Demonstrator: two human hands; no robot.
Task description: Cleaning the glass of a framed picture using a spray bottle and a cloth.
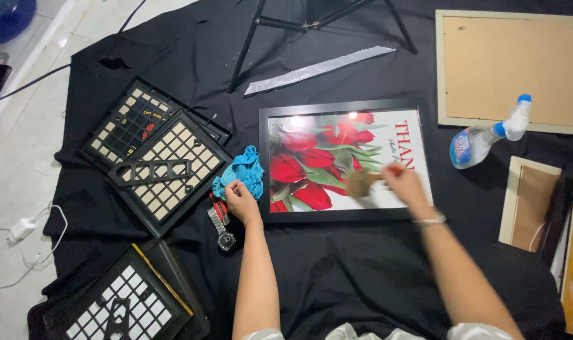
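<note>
Two hands at a framed tulip picture [346, 162].
Right hand [403, 182] gripping brush [361, 182] over glass; left hand [241, 200] fisted beside blue cloth [241, 170], black cloth [362, 271] bare below.

Spray bottle [485, 138], wristwatch [221, 230], lattice frames [167, 170] nearby.
</note>
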